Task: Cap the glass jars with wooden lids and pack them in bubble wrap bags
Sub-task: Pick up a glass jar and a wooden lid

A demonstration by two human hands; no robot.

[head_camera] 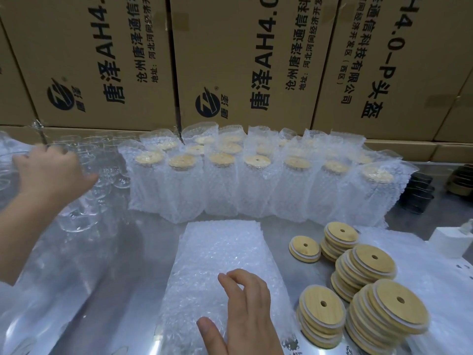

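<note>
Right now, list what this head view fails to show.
Head view:
Left hand: fingers hidden behind the hand, blurred; grip on clear glass jars unclear.
Rear bubble-wrapped lidded jars: hidden by the front row.
Dark round objects: cut off by the right edge.

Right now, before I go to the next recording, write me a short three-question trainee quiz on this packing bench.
1. True or false: the loose wooden lids are stacked to the left of the flat bubble wrap bags.
2. The left hand reaches toward: A) the bare glass jars; B) the wooden lids; C) the cardboard boxes.
3. What closes each of the bagged jars standing in rows at the back?

Key: 1 false, they are to the right; 2 A; 3 a wooden lid with a centre hole.
</note>
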